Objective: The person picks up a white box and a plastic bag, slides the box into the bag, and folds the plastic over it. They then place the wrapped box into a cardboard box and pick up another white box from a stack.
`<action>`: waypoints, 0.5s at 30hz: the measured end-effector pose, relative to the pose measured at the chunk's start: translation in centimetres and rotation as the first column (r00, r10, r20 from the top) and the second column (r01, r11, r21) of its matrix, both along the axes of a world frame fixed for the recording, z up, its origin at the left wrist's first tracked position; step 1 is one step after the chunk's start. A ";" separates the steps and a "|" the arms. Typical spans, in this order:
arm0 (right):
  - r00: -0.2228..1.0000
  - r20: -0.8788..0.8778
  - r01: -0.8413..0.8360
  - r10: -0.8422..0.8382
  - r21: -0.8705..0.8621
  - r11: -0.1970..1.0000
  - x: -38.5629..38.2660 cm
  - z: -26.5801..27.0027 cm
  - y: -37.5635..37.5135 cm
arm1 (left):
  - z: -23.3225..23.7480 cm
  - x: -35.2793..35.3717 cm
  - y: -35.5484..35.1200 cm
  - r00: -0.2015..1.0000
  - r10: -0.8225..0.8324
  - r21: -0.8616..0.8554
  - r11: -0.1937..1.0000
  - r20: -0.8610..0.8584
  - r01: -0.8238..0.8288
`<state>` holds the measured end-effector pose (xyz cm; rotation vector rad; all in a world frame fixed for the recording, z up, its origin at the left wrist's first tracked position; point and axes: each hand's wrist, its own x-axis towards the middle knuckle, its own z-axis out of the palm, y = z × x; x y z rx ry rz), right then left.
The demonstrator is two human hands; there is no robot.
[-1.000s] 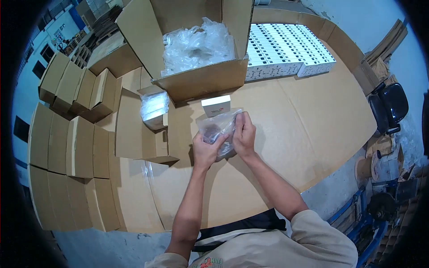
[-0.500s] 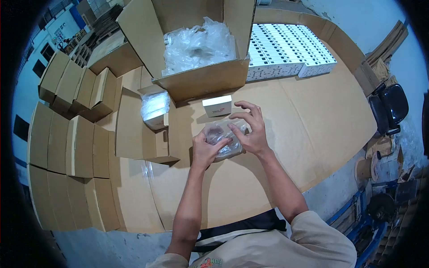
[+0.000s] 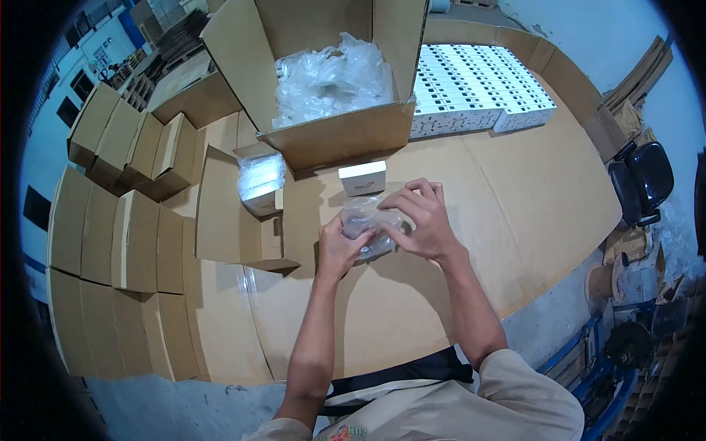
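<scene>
A worker's left hand point(image 3: 338, 248) and right hand point(image 3: 428, 226) are closing on a small clear plastic bag point(image 3: 368, 219), which is sitting directly between the two palms, low against the cardboard-covered table point(image 3: 515, 198); whether it is resting on the board or being held just above it cannot be told. The left thumb and fingers are pinching the bag's near side, while the right hand, fingers bent and partly spread, is gripping its far side from above. The likeliest trouble, as a judgement, is the slippery film sliding out of the pinch, or tearing if the two hands are pulling against each other, since both are gripping loose film rather than the contents; a tear could let whatever is inside drop onto the board. The bag is looking crumpled and glossy, catching the light in white streaks, with a darker, rounded shape showing dimly through it that cannot be identified. Just beyond the right hand's fingertips a small white box point(image 3: 362, 178) with a red mark is standing, close to the bag but apart from it. Farther beyond both hands a large open carton point(image 3: 346, 136) is holding a heap of clear plastic bags point(image 3: 331, 73). Out past the left hand a smaller open carton point(image 3: 232, 220) is holding a plastic-wrapped pack point(image 3: 261, 176), and well beyond the right hand rows of white boxes point(image 3: 478, 84) are lying packed side by side.
</scene>
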<state>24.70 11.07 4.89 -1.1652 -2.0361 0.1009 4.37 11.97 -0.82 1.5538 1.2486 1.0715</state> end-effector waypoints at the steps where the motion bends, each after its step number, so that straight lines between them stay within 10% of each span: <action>1: 0.999 0.047 -0.007 0.007 -0.013 1.000 -0.1 0.5 -0.2 | 0.1 0.1 -0.1 1.000 0.000 -0.002 1.000 0.000 0.000; 7: 0.952 0.227 -0.151 0.207 -0.243 0.958 -1.2 2.9 1.0 | 0.7 0.2 -0.4 0.994 -0.093 0.073 0.993 0.049 0.089; 15: 0.968 0.029 -0.216 0.248 -0.398 0.892 -2.3 4.3 2.4 | 1.0 -0.2 -0.2 0.993 -0.082 0.026 0.996 -0.090 0.085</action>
